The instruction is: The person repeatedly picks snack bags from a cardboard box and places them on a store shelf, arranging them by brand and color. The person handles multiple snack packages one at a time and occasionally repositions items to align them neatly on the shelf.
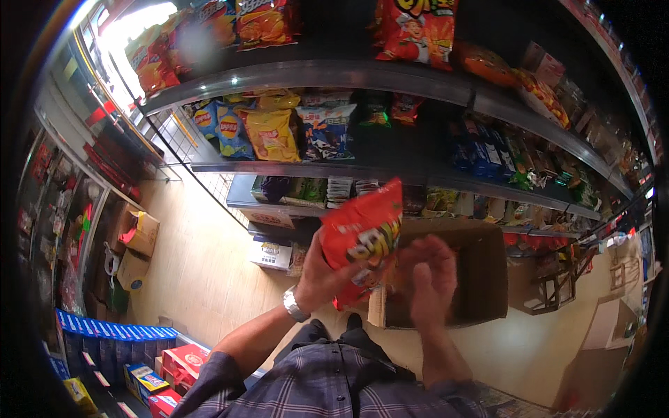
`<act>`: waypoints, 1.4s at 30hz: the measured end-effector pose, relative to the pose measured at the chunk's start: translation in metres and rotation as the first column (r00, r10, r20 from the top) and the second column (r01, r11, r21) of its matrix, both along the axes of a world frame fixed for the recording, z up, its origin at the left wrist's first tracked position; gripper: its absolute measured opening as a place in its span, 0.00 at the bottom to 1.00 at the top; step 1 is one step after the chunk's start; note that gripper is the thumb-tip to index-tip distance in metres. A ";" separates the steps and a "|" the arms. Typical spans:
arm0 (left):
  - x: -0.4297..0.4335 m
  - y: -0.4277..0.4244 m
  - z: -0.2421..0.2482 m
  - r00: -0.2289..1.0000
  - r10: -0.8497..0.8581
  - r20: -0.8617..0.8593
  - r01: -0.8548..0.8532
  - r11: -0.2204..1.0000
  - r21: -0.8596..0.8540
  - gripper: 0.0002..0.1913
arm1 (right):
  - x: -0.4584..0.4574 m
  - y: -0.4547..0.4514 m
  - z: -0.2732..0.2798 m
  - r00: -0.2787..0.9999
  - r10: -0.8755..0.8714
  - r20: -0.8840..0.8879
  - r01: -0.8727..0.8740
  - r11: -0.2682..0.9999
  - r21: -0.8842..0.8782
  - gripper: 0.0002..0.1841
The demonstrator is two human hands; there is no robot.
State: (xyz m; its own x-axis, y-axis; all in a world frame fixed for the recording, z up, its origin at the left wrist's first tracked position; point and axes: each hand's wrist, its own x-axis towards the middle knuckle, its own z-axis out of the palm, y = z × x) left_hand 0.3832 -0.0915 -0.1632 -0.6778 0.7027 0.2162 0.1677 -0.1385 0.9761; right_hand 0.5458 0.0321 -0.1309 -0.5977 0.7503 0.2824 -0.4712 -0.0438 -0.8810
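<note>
A red snack bag [360, 237] is in my left hand [319, 277], gripped by its lower left side and tilted, with a watch on that wrist. Just right of the bag, my right hand [431, 277] is raised with its fingers loosely spread and slightly blurred; nothing shows in it. Behind and below my right hand is a large cardboard box [491, 271] on the floor, its top uncovered and its inside dark. Ahead, a similar red bag [418, 34] stands on the upper shelf.
Shelf edges [324, 76] curve across in front, with yellow, blue and white chip bags [272, 133] on the level below. A white carton [269, 253] sits low at the left of the shelving. Blue boxes [115, 334] line a rack at lower left. A wooden stool [556, 285] stands at right.
</note>
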 end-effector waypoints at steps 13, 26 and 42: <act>-0.110 -0.043 0.036 0.733 -0.324 0.598 0.253 0.946 0.202 0.25 | -0.092 -0.050 -0.003 0.717 0.115 0.688 -0.225 0.972 0.073 0.44; -0.189 -0.060 0.070 0.725 -0.340 0.600 0.250 0.940 0.231 0.19 | -0.166 -0.104 0.013 0.808 -0.001 0.589 -0.071 0.993 0.099 0.64; -0.228 -0.005 0.168 0.980 -0.161 -0.115 0.186 0.947 0.260 0.26 | -0.235 0.005 0.113 0.935 0.166 0.312 -0.245 0.941 0.233 0.57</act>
